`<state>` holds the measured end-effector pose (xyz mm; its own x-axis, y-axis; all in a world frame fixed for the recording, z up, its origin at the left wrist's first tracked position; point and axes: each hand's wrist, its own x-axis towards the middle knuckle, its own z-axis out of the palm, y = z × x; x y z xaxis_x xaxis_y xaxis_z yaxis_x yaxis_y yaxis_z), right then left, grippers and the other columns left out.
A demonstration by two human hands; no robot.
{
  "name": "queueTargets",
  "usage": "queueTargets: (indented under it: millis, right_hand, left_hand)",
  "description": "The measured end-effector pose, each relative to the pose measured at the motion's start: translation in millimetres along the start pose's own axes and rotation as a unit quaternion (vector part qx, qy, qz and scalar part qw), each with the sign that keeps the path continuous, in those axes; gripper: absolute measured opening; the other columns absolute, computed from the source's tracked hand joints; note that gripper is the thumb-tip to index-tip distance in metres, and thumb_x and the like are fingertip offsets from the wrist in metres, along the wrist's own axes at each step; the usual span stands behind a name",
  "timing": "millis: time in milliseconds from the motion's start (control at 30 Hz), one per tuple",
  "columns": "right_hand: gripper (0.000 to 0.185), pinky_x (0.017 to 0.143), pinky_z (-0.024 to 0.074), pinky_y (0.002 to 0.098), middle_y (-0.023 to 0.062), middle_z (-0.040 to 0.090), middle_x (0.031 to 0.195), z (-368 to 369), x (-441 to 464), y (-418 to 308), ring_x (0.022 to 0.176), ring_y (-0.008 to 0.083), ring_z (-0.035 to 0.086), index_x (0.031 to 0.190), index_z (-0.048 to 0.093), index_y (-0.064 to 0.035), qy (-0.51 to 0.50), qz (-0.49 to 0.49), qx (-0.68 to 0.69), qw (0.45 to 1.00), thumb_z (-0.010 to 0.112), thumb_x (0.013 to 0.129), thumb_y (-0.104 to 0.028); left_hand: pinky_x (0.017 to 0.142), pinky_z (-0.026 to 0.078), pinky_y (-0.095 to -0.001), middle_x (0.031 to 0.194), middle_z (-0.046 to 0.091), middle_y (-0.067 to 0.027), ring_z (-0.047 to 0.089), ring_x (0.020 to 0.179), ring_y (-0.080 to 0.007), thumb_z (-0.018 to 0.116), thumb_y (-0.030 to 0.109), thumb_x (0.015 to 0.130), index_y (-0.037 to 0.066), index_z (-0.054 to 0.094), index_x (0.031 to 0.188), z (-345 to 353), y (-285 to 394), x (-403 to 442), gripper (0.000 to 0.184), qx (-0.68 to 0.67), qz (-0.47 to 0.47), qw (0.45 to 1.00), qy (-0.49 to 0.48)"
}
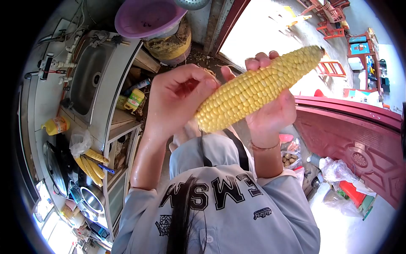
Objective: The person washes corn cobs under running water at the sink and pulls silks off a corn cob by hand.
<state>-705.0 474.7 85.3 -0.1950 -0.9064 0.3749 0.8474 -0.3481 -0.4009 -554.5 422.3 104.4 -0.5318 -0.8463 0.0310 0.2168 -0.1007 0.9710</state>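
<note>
A husked ear of corn [253, 89] with pale yellow kernels is held up in front of my chest, tilted with its darker tip up to the right. My right hand [272, 111] grips it from beneath and behind, fingers wrapped over the far side. Close to the thick lower end, my left hand [179, 95] is closed in a pinch, thumb against the curled index finger. Thin brownish strands show by those fingertips; what they pinch is too small to make out. Several more corn cobs [89, 166] lie on the counter at the left.
At the left, a counter holds a metal sink [86, 80], a yellow bottle [56, 125] and a metal pot [92, 199]. A purple basin [148, 19] rests on a bucket [171, 44] ahead. A red door [351, 144] stands at the right, with plastic bags [338, 171] near it.
</note>
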Motion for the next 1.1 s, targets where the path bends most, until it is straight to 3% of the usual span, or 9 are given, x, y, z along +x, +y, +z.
queueTargets:
  millis: [167,333,400,500,633,900,1000,1067,1100]
  right_hand:
    - [0.037,0.094,0.0373,0.0466,0.0119,0.042,0.112,11,-3,0,0.11,0.0244,0.042,0.118,0.034,-0.0027,0.142,0.043,-0.033,0.988,0.048,0.086,-0.015]
    - [0.037,0.099,0.0272,0.0539,0.0164,0.042,0.118,14,-3,-4,0.114,0.0289,0.038,0.119,0.036,-0.0006,0.207,0.078,0.017,0.975,0.046,0.088,-0.018]
    - [0.04,0.1,0.0273,0.0519,0.0177,0.041,0.12,16,-5,-2,0.116,0.0302,0.037,0.121,0.036,-0.0001,0.196,0.092,0.069,0.974,0.047,0.087,-0.018]
    - [0.047,0.101,0.0265,0.0492,0.0195,0.036,0.127,18,-7,1,0.123,0.0337,0.03,0.126,0.03,0.0004,0.137,0.096,0.002,0.986,0.048,0.086,-0.016]
    - [0.051,0.096,0.0346,0.0454,0.0206,0.034,0.129,23,-8,8,0.121,0.0322,0.034,0.125,0.029,0.0011,0.101,0.087,-0.097,0.986,0.055,0.083,-0.011]
    - [0.059,0.088,0.0443,0.0427,0.0304,0.035,0.125,9,-14,16,0.108,0.0348,0.049,0.122,0.032,0.0022,0.034,0.066,-0.286,0.955,0.062,0.079,-0.023]
    - [0.059,0.087,0.0439,0.0421,0.0315,0.038,0.122,22,-13,15,0.107,0.0336,0.049,0.124,0.03,0.0022,0.076,0.064,-0.26,0.96,0.061,0.078,-0.018]
    - [0.062,0.088,0.0431,0.0357,0.0229,0.041,0.122,25,-11,9,0.109,0.0244,0.048,0.127,0.02,0.0001,0.084,0.089,-0.195,0.973,0.054,0.075,0.006]
    - [0.062,0.088,0.0431,0.0357,0.0229,0.041,0.122,24,-12,7,0.109,0.0244,0.048,0.127,0.02,0.0001,0.083,0.09,-0.194,0.973,0.054,0.075,0.006]
  left_hand:
    - [0.066,0.041,-0.0183,0.076,0.057,-0.003,0.051,0.068,-0.0072,0.053,0.008,0.085,-0.001,0.057,0.082,-14,-6,2,0.01,-0.009,0.029,0.999,0.033]
    - [0.076,0.037,-0.0249,0.085,0.05,-0.0066,0.046,0.083,-0.0138,0.045,0.007,0.086,0.001,0.052,0.084,0,-6,-6,0.009,0.137,0.228,0.964,-0.004]
    - [0.078,0.036,-0.0248,0.087,0.048,-0.0066,0.044,0.086,-0.0136,0.044,0.005,0.085,0.001,0.05,0.085,4,-13,-11,0.007,0.113,0.206,0.972,0.031]
    - [0.079,0.034,-0.0231,0.085,0.046,-0.0056,0.041,0.083,-0.0128,0.04,0.004,0.085,0.002,0.047,0.087,-4,-20,-7,0.007,-0.158,0.13,0.978,0.031]
    - [0.079,0.034,-0.0243,0.085,0.045,-0.0061,0.041,0.082,-0.014,0.041,0.006,0.085,0.001,0.047,0.087,-4,-14,-15,0.008,-0.208,0.08,0.972,0.079]
    - [0.087,0.032,-0.0271,0.099,0.047,-0.0099,0.045,0.095,-0.016,0.058,0.03,0.075,-0.002,0.047,0.103,-25,-9,-18,0.044,-0.08,0.115,0.99,-0.016]
    - [0.087,0.033,-0.0274,0.101,0.047,-0.0105,0.044,0.097,-0.0159,0.058,0.027,0.074,-0.002,0.046,0.104,-26,-10,-22,0.044,-0.084,0.09,0.992,0.002]
    - [0.085,0.034,-0.0268,0.1,0.048,-0.0101,0.045,0.094,-0.0154,0.058,0.024,0.075,-0.003,0.047,0.104,-27,-7,-23,0.041,-0.085,0.092,0.992,0.0]
    - [0.083,0.036,-0.0262,0.099,0.049,-0.0098,0.047,0.092,-0.0149,0.057,0.02,0.075,-0.003,0.049,0.104,-27,-6,-24,0.038,-0.088,0.091,0.992,-0.004]
